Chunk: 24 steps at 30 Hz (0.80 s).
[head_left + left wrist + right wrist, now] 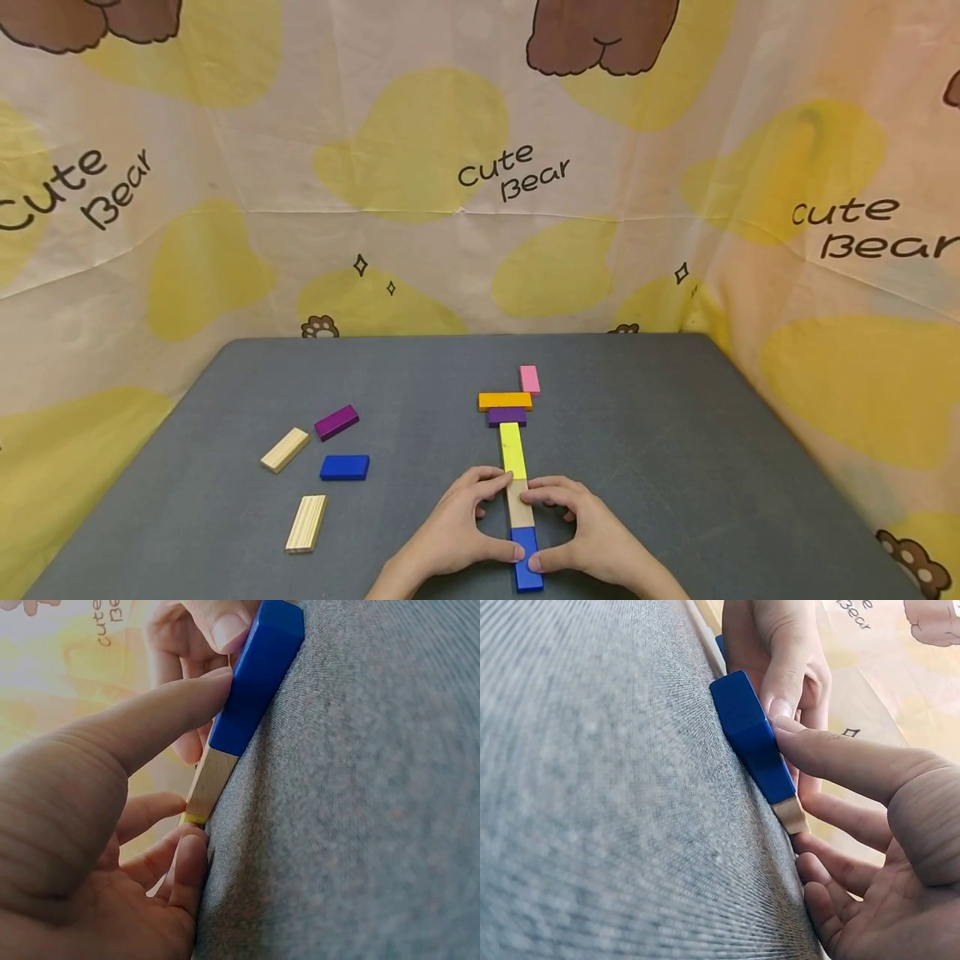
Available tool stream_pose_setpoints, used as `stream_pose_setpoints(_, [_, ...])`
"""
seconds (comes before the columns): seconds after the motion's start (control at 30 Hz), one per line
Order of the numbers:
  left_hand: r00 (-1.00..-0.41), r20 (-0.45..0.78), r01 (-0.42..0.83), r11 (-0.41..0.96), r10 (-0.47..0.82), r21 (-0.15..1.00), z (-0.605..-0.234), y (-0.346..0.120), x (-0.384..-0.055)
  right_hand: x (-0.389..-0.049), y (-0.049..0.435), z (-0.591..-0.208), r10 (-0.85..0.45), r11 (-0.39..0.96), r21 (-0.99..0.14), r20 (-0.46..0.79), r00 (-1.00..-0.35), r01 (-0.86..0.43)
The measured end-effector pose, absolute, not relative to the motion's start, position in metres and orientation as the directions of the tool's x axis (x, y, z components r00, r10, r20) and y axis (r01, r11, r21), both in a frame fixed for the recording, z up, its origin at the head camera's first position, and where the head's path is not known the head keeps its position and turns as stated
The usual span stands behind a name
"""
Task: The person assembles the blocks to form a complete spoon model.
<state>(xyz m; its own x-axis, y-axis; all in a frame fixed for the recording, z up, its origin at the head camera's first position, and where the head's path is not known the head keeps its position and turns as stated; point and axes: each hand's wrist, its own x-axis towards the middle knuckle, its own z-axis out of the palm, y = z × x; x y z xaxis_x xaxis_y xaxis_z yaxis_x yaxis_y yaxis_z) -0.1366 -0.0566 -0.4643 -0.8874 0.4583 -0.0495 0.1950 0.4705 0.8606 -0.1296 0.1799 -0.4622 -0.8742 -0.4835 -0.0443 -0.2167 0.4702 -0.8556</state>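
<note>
A blue block, a plain wooden block and a yellow block lie end to end in a row on the grey table. My left hand is along the row's left side, thumb on the blue block and index fingertip at the joint between wooden and yellow blocks. On the other side, my right hand touches the blue block with its thumb and the wooden block with its index finger. Both thumbs meet the blue block from opposite sides, as the left wrist view shows with its blue block.
Beyond the yellow block lie a purple block and an orange block crosswise, then a pink block. Leftward are another purple block, a blue block and two wooden blocks. A printed curtain surrounds the table.
</note>
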Motion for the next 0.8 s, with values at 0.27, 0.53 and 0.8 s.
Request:
stream_pose_setpoints(0.27, [-0.868, -0.032, 0.230, 0.458, 0.496, 0.859, -0.456, -0.068, -0.137, -0.131, 0.181, -0.462, -0.470, 0.485, -0.852, -0.064, -0.880, -0.197])
stream_pose_setpoints(0.53, [-0.892, 0.135, 0.345, 0.460, 0.430, 0.818, -0.429, -0.117, -0.133, -0.129, 0.181, -0.462, -0.455, 0.492, -0.841, -0.028, -0.890, -0.225])
stream_pose_setpoints(0.8, [-0.874, 0.382, 0.485, 0.497, 0.300, 0.720, -0.431, -0.225, -0.111, -0.125, 0.177, -0.461, -0.460, 0.487, -0.858, -0.091, -0.883, -0.165])
